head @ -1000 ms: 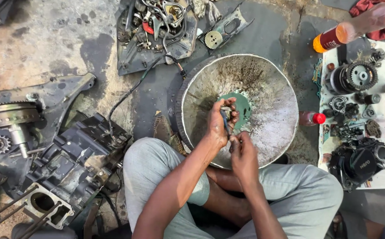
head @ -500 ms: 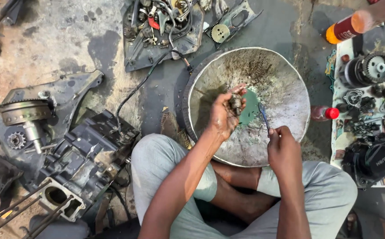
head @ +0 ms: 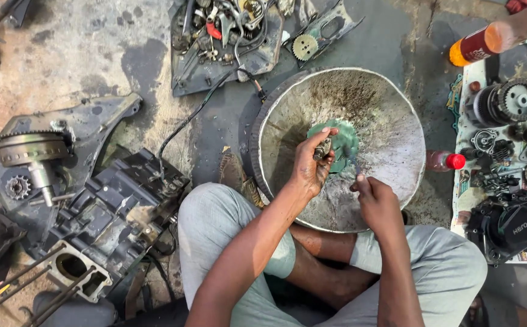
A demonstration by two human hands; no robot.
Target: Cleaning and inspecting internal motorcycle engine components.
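- Grimy, dark small metal part sits pinched in my left hand, over the wide dented metal basin.
- My right hand grips a thin brush beside it.
- Green liquid pools beneath.

Far right: orange-capped bottle with red label, lying tilted. Right of the basin: small clear bottle, red cap, on its side.
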